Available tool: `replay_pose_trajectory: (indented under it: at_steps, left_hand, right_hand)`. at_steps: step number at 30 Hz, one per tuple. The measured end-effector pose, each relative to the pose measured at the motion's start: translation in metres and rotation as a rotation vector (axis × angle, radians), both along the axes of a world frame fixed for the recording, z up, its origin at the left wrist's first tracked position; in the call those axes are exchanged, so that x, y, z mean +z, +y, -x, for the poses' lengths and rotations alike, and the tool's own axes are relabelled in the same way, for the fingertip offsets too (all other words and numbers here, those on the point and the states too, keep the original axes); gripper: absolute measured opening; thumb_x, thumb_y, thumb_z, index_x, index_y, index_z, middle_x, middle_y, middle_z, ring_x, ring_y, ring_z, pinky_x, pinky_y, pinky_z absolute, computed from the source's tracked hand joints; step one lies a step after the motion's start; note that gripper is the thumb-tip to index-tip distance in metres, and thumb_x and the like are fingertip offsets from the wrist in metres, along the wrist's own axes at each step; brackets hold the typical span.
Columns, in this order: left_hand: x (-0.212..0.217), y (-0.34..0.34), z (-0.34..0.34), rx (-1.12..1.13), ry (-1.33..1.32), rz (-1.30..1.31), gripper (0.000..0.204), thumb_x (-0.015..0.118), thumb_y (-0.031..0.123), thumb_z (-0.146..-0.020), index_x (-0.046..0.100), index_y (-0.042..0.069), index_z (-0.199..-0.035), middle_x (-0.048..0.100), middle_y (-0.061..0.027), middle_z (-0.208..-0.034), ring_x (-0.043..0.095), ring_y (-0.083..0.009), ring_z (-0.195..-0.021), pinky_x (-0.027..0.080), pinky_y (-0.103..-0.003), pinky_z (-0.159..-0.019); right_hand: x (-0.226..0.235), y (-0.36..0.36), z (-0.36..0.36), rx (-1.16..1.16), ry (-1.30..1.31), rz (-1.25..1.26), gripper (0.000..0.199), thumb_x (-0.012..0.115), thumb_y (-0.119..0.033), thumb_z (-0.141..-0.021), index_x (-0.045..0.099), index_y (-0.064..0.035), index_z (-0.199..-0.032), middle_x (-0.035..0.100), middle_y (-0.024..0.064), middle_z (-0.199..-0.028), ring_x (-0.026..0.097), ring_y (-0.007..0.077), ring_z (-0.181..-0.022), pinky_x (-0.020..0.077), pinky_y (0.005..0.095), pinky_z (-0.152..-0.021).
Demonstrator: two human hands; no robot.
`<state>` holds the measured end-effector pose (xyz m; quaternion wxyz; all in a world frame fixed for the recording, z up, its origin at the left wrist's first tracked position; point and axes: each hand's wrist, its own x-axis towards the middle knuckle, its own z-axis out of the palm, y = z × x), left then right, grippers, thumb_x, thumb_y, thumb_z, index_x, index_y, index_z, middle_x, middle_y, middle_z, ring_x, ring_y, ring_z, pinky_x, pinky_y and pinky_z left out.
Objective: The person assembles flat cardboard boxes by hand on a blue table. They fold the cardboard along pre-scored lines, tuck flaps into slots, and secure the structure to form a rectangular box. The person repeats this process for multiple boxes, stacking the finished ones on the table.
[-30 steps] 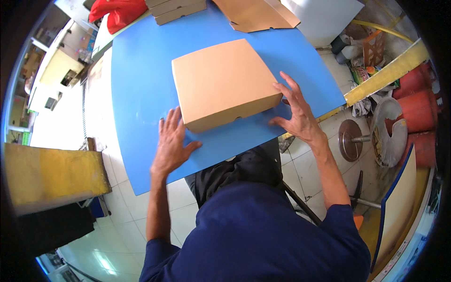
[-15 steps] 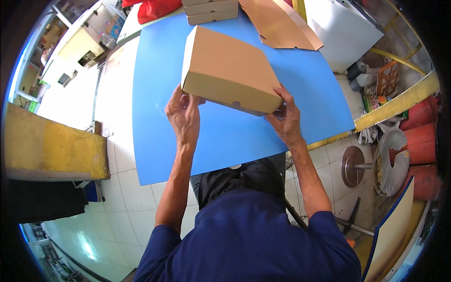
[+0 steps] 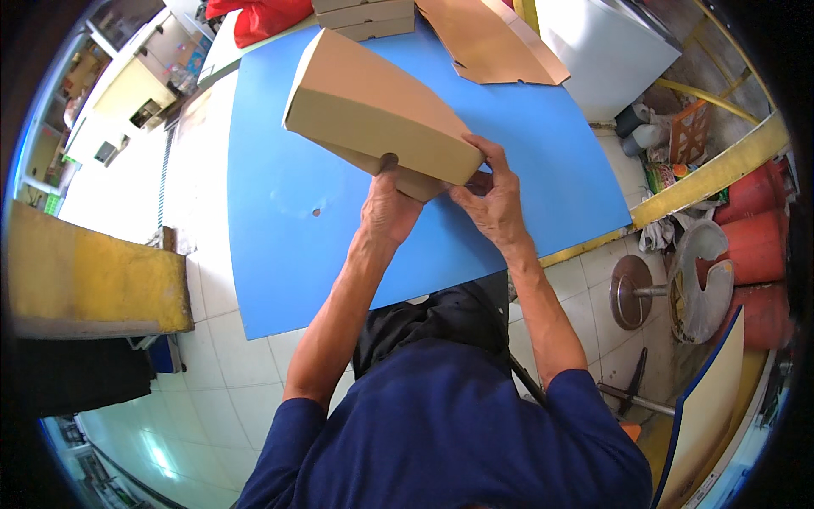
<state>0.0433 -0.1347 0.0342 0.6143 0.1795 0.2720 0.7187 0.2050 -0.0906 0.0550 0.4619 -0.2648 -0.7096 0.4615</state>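
A brown cardboard box, tilted up off the blue tabletop, is held between my two hands. My left hand grips its near lower edge, thumb up by the small round notch in the front side, its other fingers hidden beneath. My right hand clasps the near right corner, fingers on the outside and thumb below. On the underside a flap or lower panel shows, angled away from the front side. The inside of the box is out of sight.
Several folded boxes are stacked at the table's far edge, beside a red bag. A flat cardboard blank lies at the far right. A round stool and red cylinders are on the right, and a yellow ledge on the left.
My left hand has shifted right, from the box's left corner to the middle of its near edge. The box has tipped farther up, showing more of its front and underside.
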Motion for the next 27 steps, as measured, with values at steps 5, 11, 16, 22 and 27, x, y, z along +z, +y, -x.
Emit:
replay_pose_trajectory:
  at_steps: [5,11,16,22,27]
  left_hand:
    - [0.018,0.001,-0.002,-0.004,-0.170,-0.029,0.048,0.051,0.038,-0.100,0.049,0.004,-0.133,0.055,-0.0136,-0.130,0.052,-0.0284,-0.122,0.045,-0.046,-0.100]
    - [0.003,-0.015,0.032,-0.251,0.091,0.001,0.049,0.049,0.042,-0.101,0.049,0.004,-0.133,0.054,-0.0148,-0.132,0.051,-0.0307,-0.124,0.045,-0.047,-0.097]
    - [0.011,-0.051,0.090,-0.023,-0.036,0.005,0.055,0.053,0.042,-0.098,0.046,0.004,-0.137,0.053,-0.0203,-0.133,0.050,-0.0349,-0.124,0.044,-0.050,-0.099]
    - [0.026,-0.055,0.143,0.452,0.357,0.293,0.067,0.069,0.033,-0.086,0.043,0.003,-0.140,0.059,-0.0246,-0.117,0.059,-0.0334,-0.111,0.049,-0.048,-0.093]
    - [0.002,-0.045,0.186,0.692,0.904,0.563,0.065,0.072,0.045,-0.083,0.054,0.007,-0.133,0.064,-0.0187,-0.106,0.064,-0.0289,-0.094,0.052,-0.045,-0.082]
  right_hand:
    - [-0.007,-0.002,0.019,-0.045,-0.051,-0.153,0.066,0.080,-0.006,-0.076,0.049,-0.0129,-0.133,0.057,0.0151,-0.130,0.071,0.0254,-0.096,0.0614,0.0361,-0.076]
    - [-0.002,0.006,0.036,-0.305,-0.230,-0.583,0.065,0.080,-0.001,-0.072,0.050,-0.0088,-0.130,0.056,0.0179,-0.134,0.063,0.0330,-0.114,0.0609,0.0355,-0.082]
    - [0.006,0.038,0.027,-0.240,-0.293,-0.760,0.059,0.073,-0.002,-0.075,0.052,-0.0134,-0.129,0.051,0.0103,-0.141,0.062,0.0335,-0.114,0.0602,0.0398,-0.082]
    - [-0.010,0.066,0.053,-0.005,-0.502,-0.837,0.058,0.067,0.000,-0.079,0.052,-0.0169,-0.132,0.047,0.0124,-0.144,0.063,0.0363,-0.110,0.0602,0.0406,-0.082]
    - [-0.005,0.054,0.117,-0.009,-0.685,-1.012,0.059,0.054,-0.006,-0.089,0.044,-0.0238,-0.144,0.040,0.0140,-0.151,0.047,0.0403,-0.131,0.0360,0.0607,-0.109]
